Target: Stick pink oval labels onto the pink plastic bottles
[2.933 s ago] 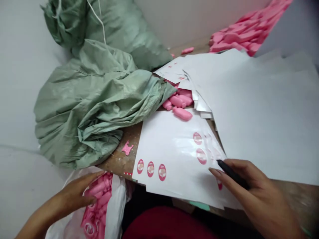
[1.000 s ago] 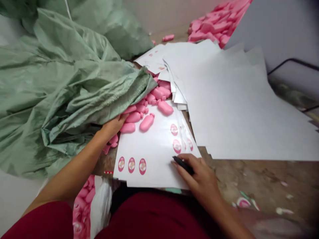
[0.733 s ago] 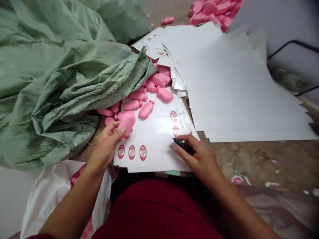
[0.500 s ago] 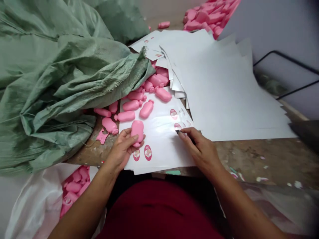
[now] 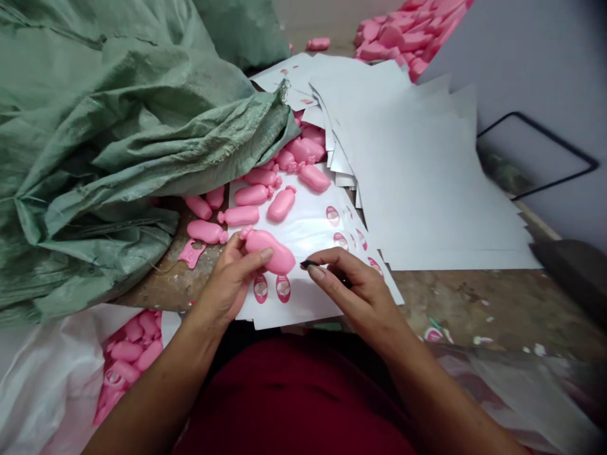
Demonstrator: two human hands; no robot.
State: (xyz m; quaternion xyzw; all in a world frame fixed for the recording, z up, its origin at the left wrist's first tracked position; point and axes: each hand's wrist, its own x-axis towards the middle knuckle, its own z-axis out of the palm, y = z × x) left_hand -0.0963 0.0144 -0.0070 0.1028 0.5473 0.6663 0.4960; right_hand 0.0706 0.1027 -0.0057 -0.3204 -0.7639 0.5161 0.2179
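Note:
A pink bottle-shaped piece (image 5: 271, 251) lies in my left hand (image 5: 233, 273), thumb on top, its narrow knobbed end pointing up-left. My right hand (image 5: 353, 284) pinches a small dark pointed tool (image 5: 309, 264), whose tip is just right of the piece, apparently not touching it. Under both hands is a white sticker sheet (image 5: 303, 303) with oval pink labels; two labels (image 5: 283, 288) show below the held piece, and several more are at the sheet's right side. Loose pink pieces (image 5: 283, 204) lie on the sheet's upper left part.
A green woven sack (image 5: 142, 126) covers the left. Stacked white sheets (image 5: 427, 177) fill the right. Below left, a white bag (image 5: 52, 373) holds pink pieces. More pink pieces (image 5: 408, 31) are piled at the back. Scraps (image 5: 434, 334) lie along the table's front edge (image 5: 474, 316).
My left hand has turned the pink piece from upright to slanted, knobbed end now up-left. My right hand has moved left with the dark tool, from the labels to beside the piece.

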